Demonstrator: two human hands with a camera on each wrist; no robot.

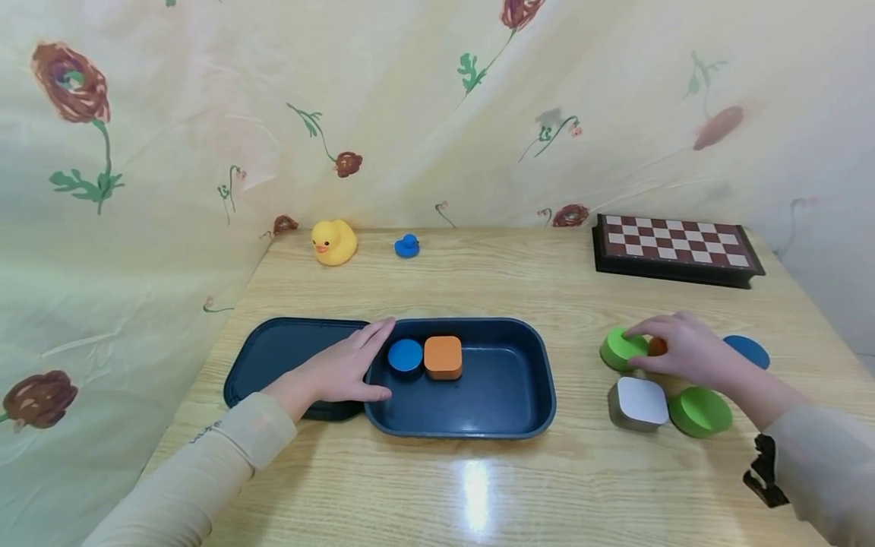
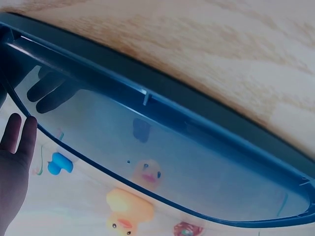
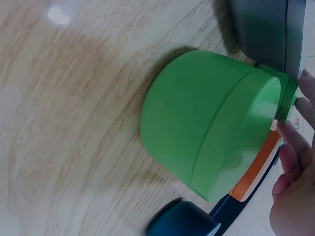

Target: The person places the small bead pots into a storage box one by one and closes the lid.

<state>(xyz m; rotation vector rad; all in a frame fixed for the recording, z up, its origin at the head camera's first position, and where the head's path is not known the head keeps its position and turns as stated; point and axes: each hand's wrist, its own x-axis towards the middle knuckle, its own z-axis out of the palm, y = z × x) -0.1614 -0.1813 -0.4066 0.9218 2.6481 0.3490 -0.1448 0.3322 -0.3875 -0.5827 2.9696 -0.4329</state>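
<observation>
My left hand (image 1: 349, 365) rests over the left rim of a dark blue box (image 1: 502, 387), fingers straight and thumb spread apart. In that box stand a blue round container (image 1: 405, 355) and an orange squarish container (image 1: 443, 357). Under my left wrist lies a dark blue lid (image 1: 280, 361), whose shiny face (image 2: 192, 162) fills much of the left wrist view. On the right, my right hand (image 1: 683, 349) pinches a lime green round container (image 1: 618, 349) between thumb and fingers. An orange item (image 1: 657, 346) is mostly hidden under that hand.
A grey squarish container (image 1: 639, 403), another green round one (image 1: 701, 412) and a blue round one (image 1: 747, 351) stand around my right hand. Behind are a chessboard case (image 1: 677, 251), a yellow duck (image 1: 335, 241) and a small blue duck (image 1: 407, 245). A flowered cloth (image 1: 410, 114) hangs behind the table.
</observation>
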